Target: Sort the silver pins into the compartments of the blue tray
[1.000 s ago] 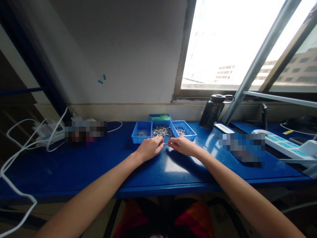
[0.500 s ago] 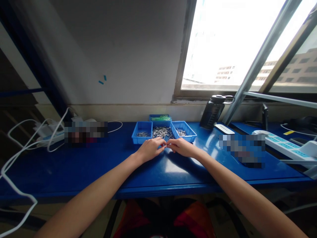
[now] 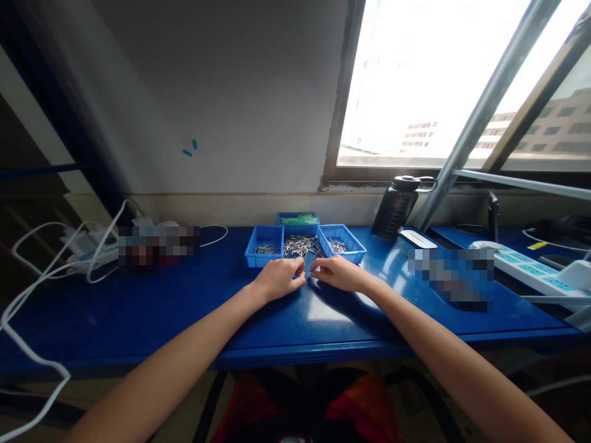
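My left hand (image 3: 281, 277) is just above the table in front of a pile of slim silvery metal pieces (image 3: 300, 245), its thumb and fingers pinched together. Facing it across a small gap is my right hand (image 3: 339, 272), also pinched. Whatever either pinch holds is too small to make out. The pile lies between a left blue bin (image 3: 263, 261) and a right blue bin (image 3: 353, 257). Small metal pieces (image 3: 266, 250) lie in the left one, and similar pieces (image 3: 337, 246) in the right one.
Behind the pile a third blue bin (image 3: 282, 219) holds a green plastic bag (image 3: 300, 218). A black bottle (image 3: 396, 207) stands at the back right, near a white flat object (image 3: 418, 239) and a power strip (image 3: 530, 271). White cables (image 3: 34, 295) run over the left side.
My hands were touching at the fingertips and have drawn slightly apart, the left one moving a little to the left. The bins and the pile look unchanged.
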A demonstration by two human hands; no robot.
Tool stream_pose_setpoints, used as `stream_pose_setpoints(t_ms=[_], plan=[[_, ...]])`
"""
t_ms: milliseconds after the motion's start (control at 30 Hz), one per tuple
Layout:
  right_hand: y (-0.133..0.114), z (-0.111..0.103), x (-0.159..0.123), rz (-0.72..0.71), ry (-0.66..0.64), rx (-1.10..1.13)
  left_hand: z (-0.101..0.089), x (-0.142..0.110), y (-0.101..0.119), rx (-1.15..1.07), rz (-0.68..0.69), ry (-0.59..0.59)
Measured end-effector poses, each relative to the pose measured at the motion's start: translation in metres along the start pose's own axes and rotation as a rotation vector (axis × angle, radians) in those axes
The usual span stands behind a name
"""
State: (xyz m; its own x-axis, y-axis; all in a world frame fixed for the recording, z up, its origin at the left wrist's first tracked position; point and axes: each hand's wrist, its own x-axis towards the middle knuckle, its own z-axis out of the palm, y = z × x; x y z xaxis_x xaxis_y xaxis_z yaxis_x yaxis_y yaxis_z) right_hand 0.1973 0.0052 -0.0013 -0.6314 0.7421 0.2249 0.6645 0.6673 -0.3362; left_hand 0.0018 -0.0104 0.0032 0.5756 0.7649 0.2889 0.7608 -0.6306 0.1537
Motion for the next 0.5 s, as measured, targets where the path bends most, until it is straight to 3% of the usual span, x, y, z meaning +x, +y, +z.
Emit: stream_pose_setpoints(t_ms=[500], plan=[[0.0035, -0.0030, 0.0004, 0.006, 0.046, -0.009, -0.0016, 0.0004, -0.0010, 0.010, -0.054, -0.042]])
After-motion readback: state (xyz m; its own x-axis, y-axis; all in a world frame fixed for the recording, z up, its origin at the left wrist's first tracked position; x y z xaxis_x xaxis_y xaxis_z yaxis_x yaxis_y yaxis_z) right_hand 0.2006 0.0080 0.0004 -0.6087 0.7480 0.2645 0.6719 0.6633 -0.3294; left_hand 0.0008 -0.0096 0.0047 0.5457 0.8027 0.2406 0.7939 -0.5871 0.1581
